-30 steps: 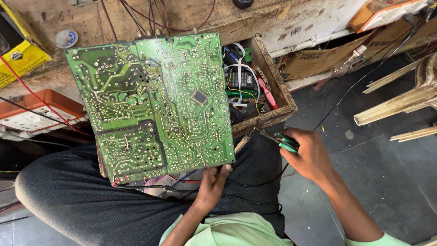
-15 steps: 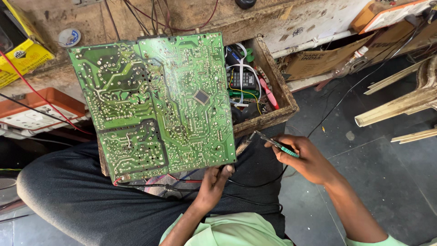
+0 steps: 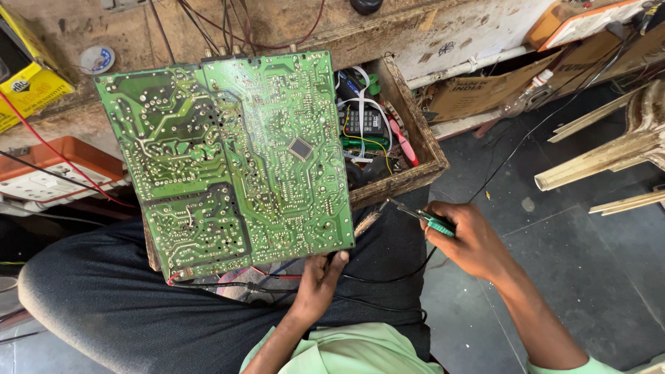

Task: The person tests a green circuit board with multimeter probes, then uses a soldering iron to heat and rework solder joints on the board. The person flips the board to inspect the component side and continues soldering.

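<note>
Green circuit board [image 3: 228, 163], solder side up, propped over the person's lap with its top edge against the wooden tabletop [image 3: 277, 24]; the left hand [image 3: 320, 277] grips its lower right corner, fingers curled under and thumb at the edge. Right hand [image 3: 471, 242], closed around a slim green-handled soldering tool [image 3: 421, 216], sits just right of the board, the tip pointing toward the board's lower corner but apart from it. Open wooden drawer [image 3: 415, 149] behind the board holds tangled wires and small tools; orange power strip [image 3: 52, 173] at far left.
</note>
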